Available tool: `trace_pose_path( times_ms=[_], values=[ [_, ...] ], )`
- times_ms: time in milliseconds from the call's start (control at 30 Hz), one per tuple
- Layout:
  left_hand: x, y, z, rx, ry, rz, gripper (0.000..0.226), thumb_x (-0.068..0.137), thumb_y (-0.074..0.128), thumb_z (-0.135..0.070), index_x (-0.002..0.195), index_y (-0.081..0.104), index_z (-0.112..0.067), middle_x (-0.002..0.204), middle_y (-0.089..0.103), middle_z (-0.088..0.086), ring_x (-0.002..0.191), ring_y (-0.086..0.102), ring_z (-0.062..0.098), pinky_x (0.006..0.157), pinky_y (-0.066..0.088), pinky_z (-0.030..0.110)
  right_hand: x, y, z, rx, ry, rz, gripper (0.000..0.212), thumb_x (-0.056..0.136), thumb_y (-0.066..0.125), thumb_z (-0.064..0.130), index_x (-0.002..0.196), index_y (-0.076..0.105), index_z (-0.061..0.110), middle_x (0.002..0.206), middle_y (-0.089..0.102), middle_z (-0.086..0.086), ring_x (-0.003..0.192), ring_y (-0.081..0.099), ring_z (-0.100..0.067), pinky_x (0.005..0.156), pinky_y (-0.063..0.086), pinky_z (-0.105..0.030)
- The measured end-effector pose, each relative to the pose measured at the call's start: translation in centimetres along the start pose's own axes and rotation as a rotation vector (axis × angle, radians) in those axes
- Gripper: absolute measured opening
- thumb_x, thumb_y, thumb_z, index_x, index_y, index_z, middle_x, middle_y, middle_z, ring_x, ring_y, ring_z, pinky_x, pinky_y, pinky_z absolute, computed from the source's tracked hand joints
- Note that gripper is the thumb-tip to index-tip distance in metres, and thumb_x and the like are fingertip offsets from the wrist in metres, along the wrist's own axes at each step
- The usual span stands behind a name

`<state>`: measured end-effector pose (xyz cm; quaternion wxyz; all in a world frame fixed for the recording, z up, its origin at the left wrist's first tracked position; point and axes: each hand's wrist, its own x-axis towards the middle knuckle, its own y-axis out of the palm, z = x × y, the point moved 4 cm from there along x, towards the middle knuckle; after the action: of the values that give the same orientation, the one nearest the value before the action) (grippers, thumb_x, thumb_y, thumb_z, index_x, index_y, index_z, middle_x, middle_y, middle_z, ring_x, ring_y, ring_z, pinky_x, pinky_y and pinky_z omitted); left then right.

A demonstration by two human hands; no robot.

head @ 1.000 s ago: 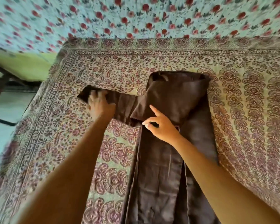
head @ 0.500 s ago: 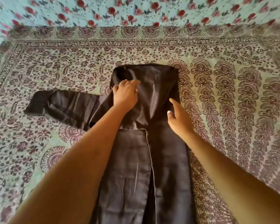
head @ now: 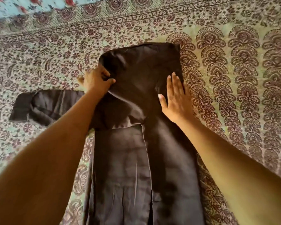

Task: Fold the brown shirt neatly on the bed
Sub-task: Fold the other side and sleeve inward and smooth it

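**A:** Judging by how it lies, how far along are we with the dark brown woven cloth shirt (head: 136, 159)?

**B:** Partway, we'd say. It lies flat on the bed (head: 234, 78), whose cover is block-printed with florals. The collar end points away from us and the long body runs toward us. Its right side looks folded inward, and no right sleeve shows.

**A:** And our hands?

**B:** Our left hand (head: 96, 78) has fingers and thumb curled round the cloth at the left shoulder edge, holding it. Our right hand (head: 175, 101) is flat, fingers straight, pressing down the shirt's right edge.

**A:** What's left?

**B:** The left sleeve (head: 47, 104) lies stretched out sideways on the bed, not yet folded in. We judge it needs bringing across, then the long body needs folding up into a compact stack.
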<state>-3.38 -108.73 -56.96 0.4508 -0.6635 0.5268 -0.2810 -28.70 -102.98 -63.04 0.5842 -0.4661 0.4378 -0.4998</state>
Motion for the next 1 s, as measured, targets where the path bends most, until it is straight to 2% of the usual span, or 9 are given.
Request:
trace_pose_path(
  times_ms=[100, 167, 233, 300, 400, 500, 633, 833, 1000],
  values=[
    [-1.7, 0.7, -1.6, 0.109, 0.085, -0.23, 0.024, 0.078, 0.06, -0.026, 0.102, 0.059, -0.023, 0.11, 0.059, 0.007, 0.112, 0.047, 0.029, 0.102, 0.029, 0.046, 0.2, -0.4, 0.0, 0.006, 0.002, -0.017, 0.073, 0.087, 0.013, 0.048, 0.146, 0.017, 0.006, 0.155, 0.013, -0.016, 0.143, 0.015, -0.029, 0.115, 0.006, -0.043],
    [-3.5, 1.5, -4.2, 0.138, 0.266, -0.301, 0.024, 0.083, 0.052, -0.026, 0.105, 0.06, -0.02, 0.113, 0.057, 0.008, 0.112, 0.047, 0.031, 0.1, 0.026, 0.044, 0.5, -1.2, 0.3, 0.015, -0.042, -0.052, 0.067, 0.089, 0.018, 0.044, 0.146, 0.022, 0.008, 0.154, 0.017, -0.014, 0.143, 0.015, -0.03, 0.115, 0.007, -0.043],
    [-4.7, 3.5, -6.4, 0.138, 0.498, -0.244, 0.028, 0.087, 0.045, -0.028, 0.108, 0.062, -0.019, 0.115, 0.061, 0.007, 0.113, 0.051, 0.031, 0.098, 0.029, 0.043, 1.6, -1.6, 0.7, 0.012, -0.153, -0.052, 0.064, 0.09, 0.018, 0.041, 0.146, 0.022, 0.01, 0.155, 0.018, -0.011, 0.143, 0.015, -0.027, 0.115, 0.007, -0.041],
    [-5.1, 5.6, -7.4, 0.184, 0.608, -0.079, 0.039, 0.092, 0.038, -0.035, 0.123, 0.057, -0.022, 0.134, 0.053, 0.003, 0.13, 0.042, 0.025, 0.106, 0.023, 0.042, 3.4, -1.8, 0.3, 0.019, -0.197, -0.036, 0.064, 0.09, 0.014, 0.042, 0.147, 0.018, 0.014, 0.156, 0.015, -0.009, 0.143, 0.014, -0.025, 0.115, 0.007, -0.04],
    [-5.0, 8.1, -7.5, 0.285, 0.599, 0.129, 0.051, 0.097, 0.03, -0.044, 0.145, 0.027, -0.03, 0.156, 0.021, -0.003, 0.145, 0.013, 0.017, 0.114, 0.004, 0.045, 5.9, -1.3, -1.7, 0.037, -0.099, 0.032, 0.058, 0.097, 0.021, 0.045, 0.149, 0.01, 0.019, 0.157, 0.006, -0.008, 0.145, 0.007, -0.023, 0.115, 0.003, -0.04],
    [-5.0, 8.9, -8.2, 0.345, 0.647, 0.207, 0.055, 0.097, 0.027, -0.048, 0.148, 0.013, -0.033, 0.158, 0.008, -0.004, 0.146, 0.004, 0.016, 0.115, -0.003, 0.048, 6.5, -1.2, -3.0, 0.005, -0.12, 0.052, 0.061, 0.097, 0.02, 0.047, 0.149, 0.008, 0.018, 0.157, 0.005, -0.008, 0.145, 0.005, -0.022, 0.115, 0.001, -0.037],
    [-4.7, 9.2, -9.0, 0.447, 0.694, 0.227, 0.058, 0.095, 0.026, -0.054, 0.148, 0.008, -0.037, 0.159, 0.004, -0.003, 0.146, 0.004, 0.018, 0.114, -0.004, 0.05, 6.5, -1.7, -3.8, -0.016, -0.176, 0.025, 0.074, 0.086, 0.006, 0.054, 0.148, 0.014, 0.015, 0.156, 0.012, -0.01, 0.144, 0.012, -0.024, 0.115, 0.005, -0.038],
    [-4.7, 8.2, -7.2, 0.426, 0.54, 0.151, 0.057, 0.096, 0.024, -0.055, 0.148, 0.01, -0.037, 0.159, 0.005, -0.001, 0.146, 0.003, 0.02, 0.114, -0.005, 0.051, 5.8, -2.3, -2.9, -0.052, -0.131, -0.045, 0.066, 0.09, 0.017, 0.042, 0.147, 0.015, 0.008, 0.155, 0.014, -0.012, 0.143, 0.014, -0.028, 0.116, 0.007, -0.044],
    [-4.2, 7.7, -8.4, 0.405, 0.557, 0.125, 0.052, 0.099, 0.024, -0.045, 0.148, 0.012, -0.036, 0.159, 0.005, -0.002, 0.146, 0.003, 0.018, 0.114, -0.002, 0.051, 4.8, -1.4, -3.3, -0.066, -0.239, 0.042, 0.071, 0.085, 0.005, 0.05, 0.148, 0.013, 0.018, 0.157, 0.011, -0.005, 0.144, 0.011, -0.021, 0.116, 0.005, -0.041]
  ],
)
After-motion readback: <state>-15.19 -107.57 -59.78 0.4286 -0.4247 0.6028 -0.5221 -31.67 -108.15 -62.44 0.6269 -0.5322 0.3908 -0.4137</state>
